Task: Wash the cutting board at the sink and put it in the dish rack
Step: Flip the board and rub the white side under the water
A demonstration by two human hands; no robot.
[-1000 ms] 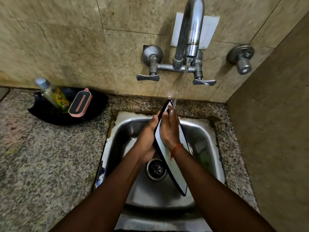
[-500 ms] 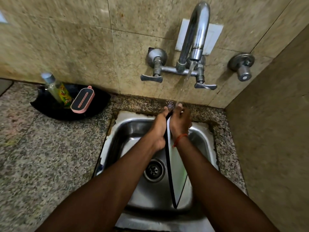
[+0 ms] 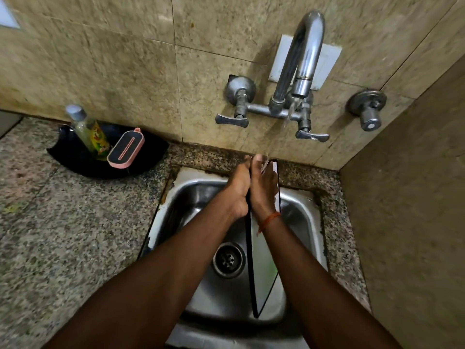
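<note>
The cutting board [image 3: 261, 268] stands on edge over the steel sink [image 3: 299, 215], its far end up under the water falling from the tap [image 3: 302, 61]. The 2 hands press it between them: the left hand [image 3: 237, 190] lies flat against its left face, and the right hand [image 3: 263, 187] lies against its white right face, each grip flat on the board. The drain [image 3: 229, 259] lies just left of the board. On the granite surface [image 3: 63, 235] a black tray [image 3: 75, 157] holds a bottle [image 3: 86, 129].
</note>
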